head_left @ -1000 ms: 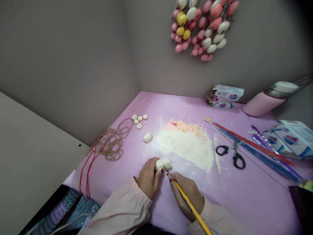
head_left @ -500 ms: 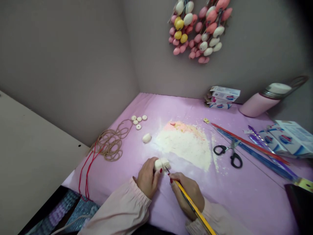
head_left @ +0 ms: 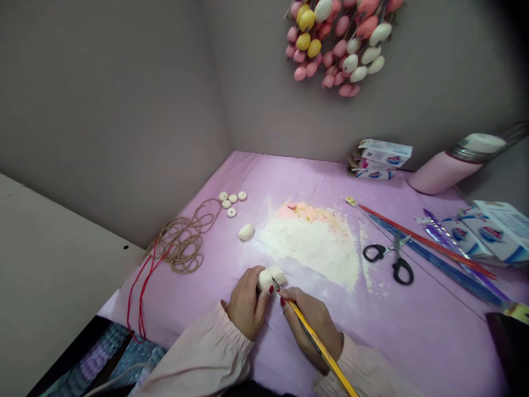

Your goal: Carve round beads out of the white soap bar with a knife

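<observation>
My left hand (head_left: pixel 247 304) is closed around one end of a white piece of soap (head_left: pixel 278 273), holding it low over the table. A groove runs around the soap's middle. My right hand (head_left: pixel 313 326) grips a slim carving tool (head_left: pixel 323 351) with a yellow handle, much like a pencil. The tool's thin dark tip touches the soap at the groove, close to my left thumb. Beyond my left hand lies a smooth white oval soap piece (head_left: pixel 246 232). White shavings (head_left: pixel 309 251) spread out past both hands, pinkish at the far edge.
Scissors (head_left: pixel 397 262), long red and blue strips (head_left: pixel 430 242), boxes (head_left: pixel 491 234) and a pink bottle (head_left: pixel 450 168) lie at right. At left are tangled brown cord (head_left: pixel 182 245), red string (head_left: pixel 142 295) and small white beads (head_left: pixel 231 212). Coloured pods (head_left: pixel 341 49) hang on the wall.
The tool's tip has shifted slightly left along the soap, into the groove, with my right hand following. My left hand keeps its hold. The camera view has tilted a little.
</observation>
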`<act>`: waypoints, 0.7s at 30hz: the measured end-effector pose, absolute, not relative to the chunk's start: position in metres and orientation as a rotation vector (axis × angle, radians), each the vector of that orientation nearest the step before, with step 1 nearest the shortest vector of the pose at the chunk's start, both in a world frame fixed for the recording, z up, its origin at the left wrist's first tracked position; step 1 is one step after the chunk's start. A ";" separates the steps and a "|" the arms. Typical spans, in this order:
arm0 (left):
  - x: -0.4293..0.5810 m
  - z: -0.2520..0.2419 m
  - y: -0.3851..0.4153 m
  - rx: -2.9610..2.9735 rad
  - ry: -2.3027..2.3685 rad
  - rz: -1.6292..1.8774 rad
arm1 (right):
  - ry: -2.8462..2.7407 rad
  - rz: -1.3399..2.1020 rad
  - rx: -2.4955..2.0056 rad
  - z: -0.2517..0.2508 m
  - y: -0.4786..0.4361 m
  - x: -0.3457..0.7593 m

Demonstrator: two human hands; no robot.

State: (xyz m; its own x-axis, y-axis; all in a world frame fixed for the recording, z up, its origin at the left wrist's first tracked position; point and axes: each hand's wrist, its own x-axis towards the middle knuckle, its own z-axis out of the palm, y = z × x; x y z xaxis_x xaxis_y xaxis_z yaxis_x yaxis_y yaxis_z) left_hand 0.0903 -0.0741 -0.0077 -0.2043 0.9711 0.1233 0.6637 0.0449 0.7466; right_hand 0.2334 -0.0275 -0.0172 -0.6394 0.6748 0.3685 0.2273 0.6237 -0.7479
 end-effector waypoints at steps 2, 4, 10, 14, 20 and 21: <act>0.090 -0.007 -0.074 1.649 1.912 0.989 | -2.197 0.936 -0.735 -0.016 -0.028 0.233; 0.091 -0.007 -0.074 1.664 1.918 1.000 | -2.209 0.976 -0.781 -0.014 -0.029 0.234; 0.091 -0.011 -0.075 1.698 1.924 1.027 | -2.244 0.989 -0.805 -0.011 -0.032 0.236; 0.090 -0.015 -0.077 1.723 1.927 1.058 | -2.229 0.916 -0.804 -0.011 -0.033 0.239; 0.082 -0.010 -0.073 1.614 1.912 1.169 | -1.837 0.924 -1.031 -0.011 -0.035 0.245; 0.080 -0.008 -0.072 1.591 1.933 1.214 | -1.755 0.957 -1.074 -0.010 -0.035 0.245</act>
State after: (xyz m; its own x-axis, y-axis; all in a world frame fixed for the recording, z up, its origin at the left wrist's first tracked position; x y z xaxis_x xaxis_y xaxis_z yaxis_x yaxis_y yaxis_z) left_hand 0.0796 -0.0720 -0.0080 -0.3029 0.9226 0.2389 0.6160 -0.0017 0.7878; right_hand 0.2454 -0.0354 -0.0105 -0.2749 0.9246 0.2638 0.2785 0.3392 -0.8985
